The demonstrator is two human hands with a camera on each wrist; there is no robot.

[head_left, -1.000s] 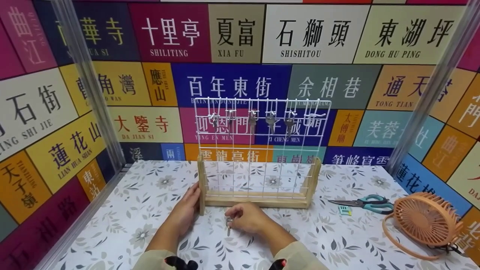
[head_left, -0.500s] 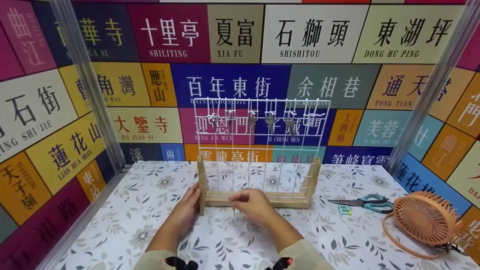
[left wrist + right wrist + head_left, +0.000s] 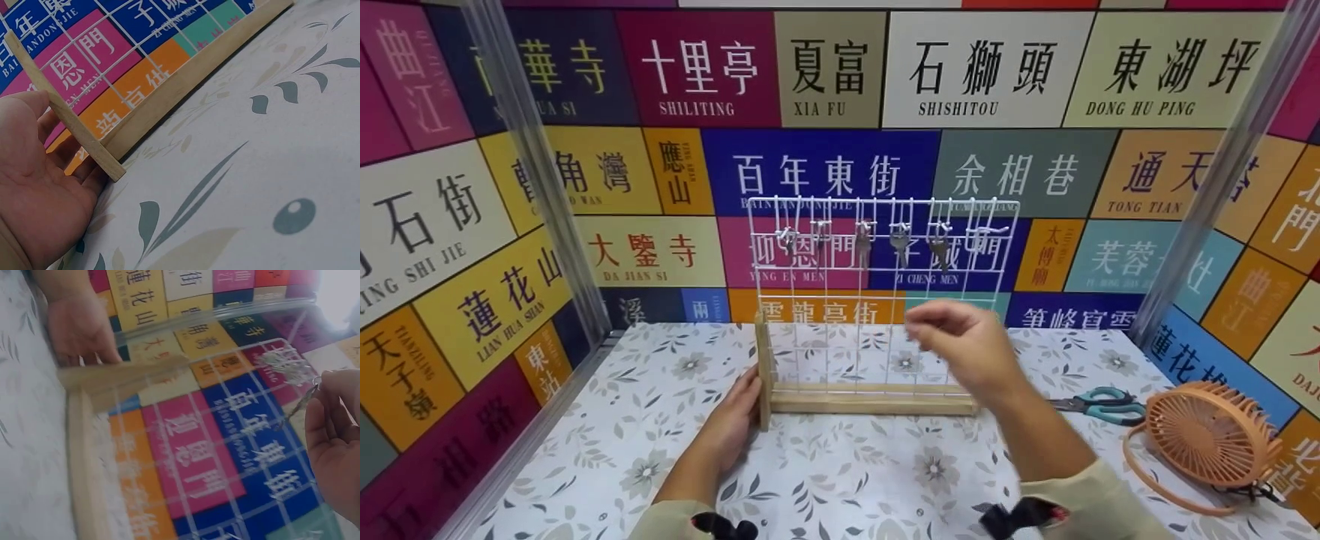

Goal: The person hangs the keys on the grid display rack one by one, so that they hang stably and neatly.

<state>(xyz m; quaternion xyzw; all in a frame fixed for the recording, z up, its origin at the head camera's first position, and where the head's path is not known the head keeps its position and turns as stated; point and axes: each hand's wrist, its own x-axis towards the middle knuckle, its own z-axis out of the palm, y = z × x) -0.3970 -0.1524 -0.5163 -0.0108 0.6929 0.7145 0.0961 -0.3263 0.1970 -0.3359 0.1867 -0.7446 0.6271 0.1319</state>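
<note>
A white wire grid rack on a wooden base [image 3: 870, 406] stands on the table. My left hand [image 3: 735, 416] grips its left wooden post [image 3: 68, 114], thumb in front and fingers behind it. My right hand [image 3: 971, 349] is raised before the right half of the grid. In the right wrist view, the right hand [image 3: 337, 433] pinches a key [image 3: 301, 406] by its small ring; the key is hardly visible in the head view. Several keys [image 3: 901, 251] hang in a row from white hooks near the grid's top. The hook at the far right [image 3: 986, 239] bears no key.
Teal-handled pliers [image 3: 1102, 406] lie on the right of the flowered tabletop [image 3: 645, 472], partly behind my right forearm. An orange fan [image 3: 1211, 439] stands beside them at the table's right side. Sign-covered walls enclose the back and sides.
My right hand has risen from the tabletop near the rack's base, moving up and right with the key. My left hand has stayed on the post.
</note>
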